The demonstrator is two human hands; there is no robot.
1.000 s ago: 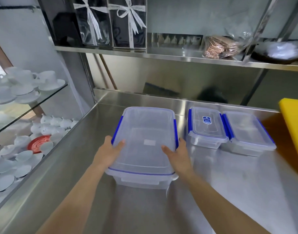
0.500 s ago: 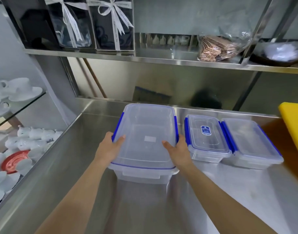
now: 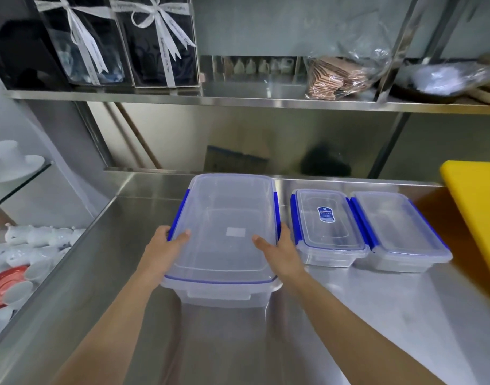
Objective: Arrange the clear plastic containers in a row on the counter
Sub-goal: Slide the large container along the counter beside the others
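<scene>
A large clear plastic container (image 3: 227, 218) with blue side clips and a lid stands on the steel counter (image 3: 377, 315), near its back wall. My left hand (image 3: 166, 248) grips its left side and my right hand (image 3: 280, 248) grips its right side, thumbs on the lid. To its right stand two smaller clear containers with blue clips, side by side: the middle container (image 3: 328, 226) carries a blue label, and the right container (image 3: 399, 229) touches it. A narrow gap separates the large container from the middle one.
A yellow cutting board (image 3: 479, 207) lies at the counter's right edge. A steel shelf (image 3: 238, 100) above holds ribboned gift boxes (image 3: 155, 43) and a bag of wafers (image 3: 338, 76). White cups and saucers (image 3: 30, 240) fill glass shelves at left.
Both hands have pushed the large container away from me toward the back wall, level with the two smaller ones. The view has tilted up slightly.
</scene>
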